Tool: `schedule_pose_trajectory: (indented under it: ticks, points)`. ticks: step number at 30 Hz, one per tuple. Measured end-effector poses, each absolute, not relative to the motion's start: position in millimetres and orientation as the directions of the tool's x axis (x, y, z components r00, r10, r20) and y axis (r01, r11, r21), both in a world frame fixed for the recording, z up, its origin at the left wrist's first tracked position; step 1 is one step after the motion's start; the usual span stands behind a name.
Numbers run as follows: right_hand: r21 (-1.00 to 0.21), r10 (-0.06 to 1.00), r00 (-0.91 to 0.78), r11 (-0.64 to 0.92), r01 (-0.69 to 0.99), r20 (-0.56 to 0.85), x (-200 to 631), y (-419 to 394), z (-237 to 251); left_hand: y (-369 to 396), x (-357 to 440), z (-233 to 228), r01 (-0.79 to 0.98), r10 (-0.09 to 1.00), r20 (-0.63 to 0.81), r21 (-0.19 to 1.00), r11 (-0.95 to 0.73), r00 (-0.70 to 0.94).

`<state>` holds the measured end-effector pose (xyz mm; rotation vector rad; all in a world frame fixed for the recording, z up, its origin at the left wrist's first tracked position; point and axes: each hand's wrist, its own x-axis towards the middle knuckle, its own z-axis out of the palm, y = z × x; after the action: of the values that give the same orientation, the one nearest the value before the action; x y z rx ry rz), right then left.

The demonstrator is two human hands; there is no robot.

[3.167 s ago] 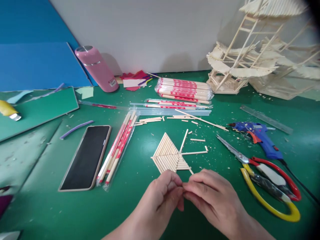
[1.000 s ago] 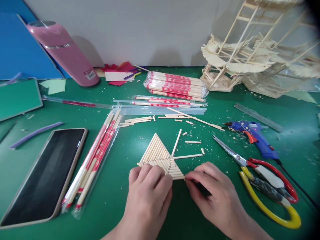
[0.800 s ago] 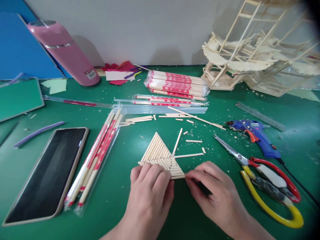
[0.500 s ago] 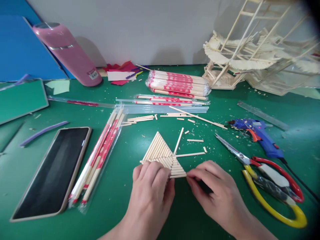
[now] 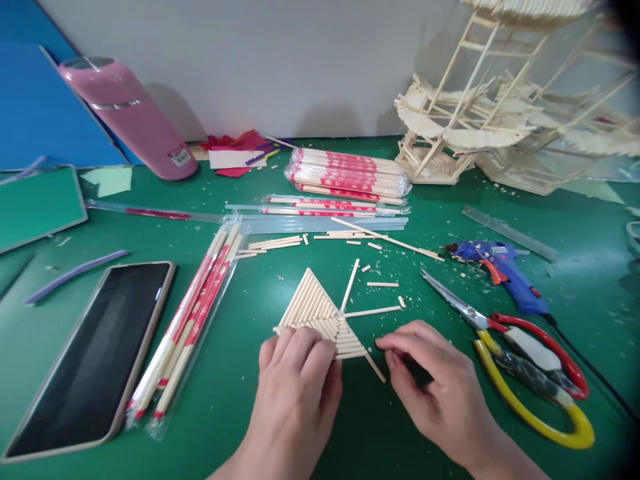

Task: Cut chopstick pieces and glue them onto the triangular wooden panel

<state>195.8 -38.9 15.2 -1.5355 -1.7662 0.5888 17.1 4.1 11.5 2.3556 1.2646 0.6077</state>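
A fan-shaped panel of glued wooden sticks point(image 5: 311, 303) lies before me, its short sticks set in angled rows. My left hand point(image 5: 297, 380) is closed on its near-left edge, and the fingers cover that part. From the panel's near-right corner a thin stick point(image 5: 376, 368) pokes out. My right hand point(image 5: 433, 387) is just right of that stick, apart from it, with thumb and forefinger slightly separated and nothing visible between them. Two longer sticks, one of them a slanting stick point(image 5: 350, 287), lie against the panel's right side.
Scissors point(image 5: 480, 317) and a blue glue gun point(image 5: 505, 263) lie right. Left are wrapped chopsticks point(image 5: 200, 320) and a phone point(image 5: 90, 360). Behind are a chopstick bundle point(image 5: 347, 175), glue sticks point(image 5: 320, 223), a pink bottle point(image 5: 133, 120) and a wooden stick model point(image 5: 450, 133).
My right hand has moved off the panel's corner, and the thin stick there now shows. The left hand keeps its hold. The whole view has shifted slightly.
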Motion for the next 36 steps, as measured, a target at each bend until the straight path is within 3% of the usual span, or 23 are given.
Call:
schedule_pose_trajectory:
  ticks: [21,26,31,34,36]
  points:
    - [-0.63,0.974,-0.104,0.21,0.748,0.201,190.3,-35.6,8.5,5.7,18.0,11.5,0.663,0.831,0.222,0.514,-0.544,0.509]
    - [-0.643,0.972,-0.14,0.231,0.73,0.19,193.5,-37.6,12.9,0.7,16.4,13.9,0.691,0.793,0.323,0.39,-0.609,0.516]
    - [-0.649,0.948,-0.193,0.314,0.692,0.253,190.0,-43.7,19.9,-5.6,21.4,13.3,0.641,0.654,0.511,0.235,-0.73,0.557]
    - [-0.665,0.938,-0.206,0.343,0.663,0.278,188.3,-47.3,24.6,-8.1,23.2,11.7,0.6,0.651,0.581,0.319,-0.734,0.488]
    - [-0.671,0.938,-0.165,0.334,0.662,0.304,194.9,-50.9,27.9,-9.0,21.3,12.8,0.52,0.669,0.515,0.422,-0.743,0.537]
